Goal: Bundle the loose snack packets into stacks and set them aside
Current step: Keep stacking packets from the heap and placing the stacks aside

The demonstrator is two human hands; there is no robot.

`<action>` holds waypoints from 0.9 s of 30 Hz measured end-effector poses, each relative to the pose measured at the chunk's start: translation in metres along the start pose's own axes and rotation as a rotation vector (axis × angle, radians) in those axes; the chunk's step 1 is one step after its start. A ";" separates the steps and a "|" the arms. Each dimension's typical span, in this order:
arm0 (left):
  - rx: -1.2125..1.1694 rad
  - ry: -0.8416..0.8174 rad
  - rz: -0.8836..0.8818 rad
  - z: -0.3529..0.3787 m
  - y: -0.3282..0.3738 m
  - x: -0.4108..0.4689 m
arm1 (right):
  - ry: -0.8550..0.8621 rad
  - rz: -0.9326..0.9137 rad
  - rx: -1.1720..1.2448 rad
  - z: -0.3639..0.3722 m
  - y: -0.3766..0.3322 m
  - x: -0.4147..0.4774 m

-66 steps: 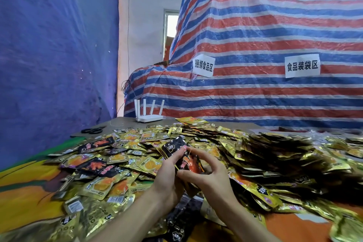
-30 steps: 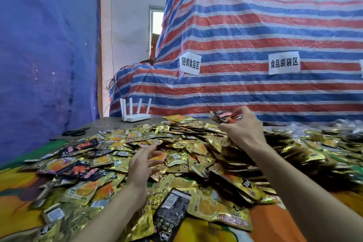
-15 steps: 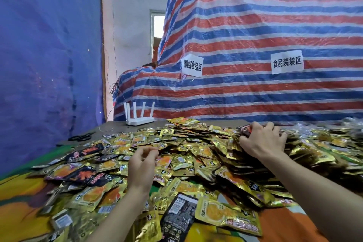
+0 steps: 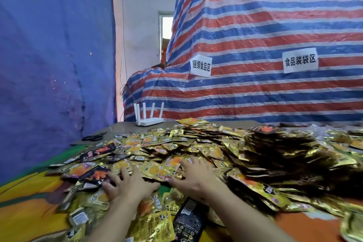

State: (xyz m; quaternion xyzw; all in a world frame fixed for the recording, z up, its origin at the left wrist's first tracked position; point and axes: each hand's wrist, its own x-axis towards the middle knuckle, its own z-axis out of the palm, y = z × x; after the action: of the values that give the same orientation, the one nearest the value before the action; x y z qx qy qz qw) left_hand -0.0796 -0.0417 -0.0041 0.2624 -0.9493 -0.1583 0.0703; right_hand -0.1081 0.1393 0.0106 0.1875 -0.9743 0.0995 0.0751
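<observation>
Where the loose gold-foil snack packets lie heaped across the orange-and-green covered surface, both hands rest palm down on the near edge of the heap. The left hand has its fingers splayed, the tips touching a black packet with orange print. The right hand is spread flat over gold packets just beside it. Neither grip is closed: the fingers are straight and have hold of nothing. To the right rises a darker mound of packets seen edge-on. At the far edge of the surface stand a white router with upright antennas and, further left, black-handled scissors. Behind is a red, white and blue striped tarpaulin bearing two white paper signs, and on the left hangs a blue sheet.
</observation>
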 end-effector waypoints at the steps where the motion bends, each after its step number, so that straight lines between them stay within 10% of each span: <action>1: 0.038 0.000 0.008 0.002 0.000 0.001 | -0.063 0.023 -0.020 0.008 -0.001 0.001; 27: -0.067 0.258 0.204 -0.019 0.023 -0.027 | 0.112 0.078 -0.047 0.006 -0.028 -0.011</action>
State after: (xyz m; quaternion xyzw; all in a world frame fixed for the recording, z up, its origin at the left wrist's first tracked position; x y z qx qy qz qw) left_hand -0.0638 -0.0141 0.0201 0.1804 -0.9482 -0.1471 0.2160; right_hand -0.0884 0.1165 0.0070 0.1418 -0.9773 0.0896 0.1298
